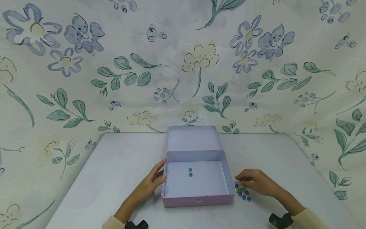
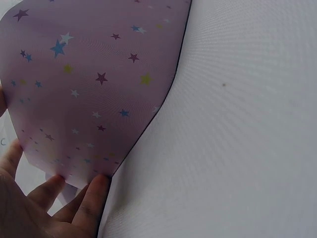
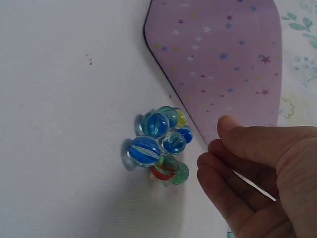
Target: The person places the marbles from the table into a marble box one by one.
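Observation:
A pink tin box (image 1: pixel 181 202), printed with small stars, stands on the table with its lid (image 1: pixel 195 139) raised at the back. My left hand (image 1: pixel 150 183) rests against the box's left side; the left wrist view shows its fingertips (image 2: pixel 96 191) touching the starry wall. Two greenish glass marbles (image 1: pixel 190 174) lie inside on the white floor. Beside the box's right wall sits a cluster of several glass marbles (image 3: pixel 144 150), blue, green, yellow and red. My right hand (image 1: pixel 258 182) hovers at this cluster, thumb and fingers loosely bent and slightly apart, with nothing visible between them.
The white table (image 1: pixel 125 152) extends around the box on both sides. A floral cloth (image 1: pixel 171 63) hangs behind and beside it. Dark wrist devices (image 1: pixel 281 220) sit at both cuffs.

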`<state>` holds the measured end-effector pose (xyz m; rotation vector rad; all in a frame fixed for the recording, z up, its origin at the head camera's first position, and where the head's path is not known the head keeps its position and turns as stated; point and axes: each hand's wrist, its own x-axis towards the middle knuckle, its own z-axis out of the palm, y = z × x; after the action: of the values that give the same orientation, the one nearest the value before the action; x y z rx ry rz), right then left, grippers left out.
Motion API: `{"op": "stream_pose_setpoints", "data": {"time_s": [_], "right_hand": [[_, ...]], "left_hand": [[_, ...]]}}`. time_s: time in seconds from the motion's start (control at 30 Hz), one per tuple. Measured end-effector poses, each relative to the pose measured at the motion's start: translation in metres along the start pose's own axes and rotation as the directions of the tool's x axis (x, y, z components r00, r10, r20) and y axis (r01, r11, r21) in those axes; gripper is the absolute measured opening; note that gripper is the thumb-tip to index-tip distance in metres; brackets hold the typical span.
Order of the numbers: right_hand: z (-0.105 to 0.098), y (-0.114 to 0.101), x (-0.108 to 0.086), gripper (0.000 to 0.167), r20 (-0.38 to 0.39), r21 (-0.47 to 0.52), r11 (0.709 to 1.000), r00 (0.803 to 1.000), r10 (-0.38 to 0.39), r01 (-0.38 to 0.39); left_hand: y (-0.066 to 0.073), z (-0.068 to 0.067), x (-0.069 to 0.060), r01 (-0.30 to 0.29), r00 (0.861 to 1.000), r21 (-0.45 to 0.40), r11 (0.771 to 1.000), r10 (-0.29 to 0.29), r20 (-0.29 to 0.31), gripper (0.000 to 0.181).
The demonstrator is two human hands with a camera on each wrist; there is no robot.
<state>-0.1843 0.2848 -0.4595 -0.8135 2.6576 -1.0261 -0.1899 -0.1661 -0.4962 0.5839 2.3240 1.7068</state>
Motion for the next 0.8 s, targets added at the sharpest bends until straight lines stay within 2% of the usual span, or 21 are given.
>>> {"op": "stream_pose_setpoints", "data": {"time_s": [0.33, 0.57, 0.8], "right_hand": [[0.010, 0.008, 0.001, 0.021, 0.013, -0.037, 0.999, 0.999, -0.032, 0.032], [0.013, 0.007, 0.002, 0.021, 0.028, -0.081, 0.996, 0.999, -0.032, 0.035], [0.015, 0.005, 0.003, 0.019, 0.043, -0.085, 0.995, 0.998, -0.054, 0.058]], "left_hand": [[0.001, 0.000, 0.000, 0.001, 1.000, 0.006, 1.000, -0.001, 0.002, 0.063], [0.001, 0.000, 0.000, 0.010, 1.000, 0.019, 1.000, -0.010, -0.005, 0.062], [0.000, 0.001, -0.001, 0.023, 1.000, 0.014, 1.000, -0.023, -0.010, 0.062]]}}
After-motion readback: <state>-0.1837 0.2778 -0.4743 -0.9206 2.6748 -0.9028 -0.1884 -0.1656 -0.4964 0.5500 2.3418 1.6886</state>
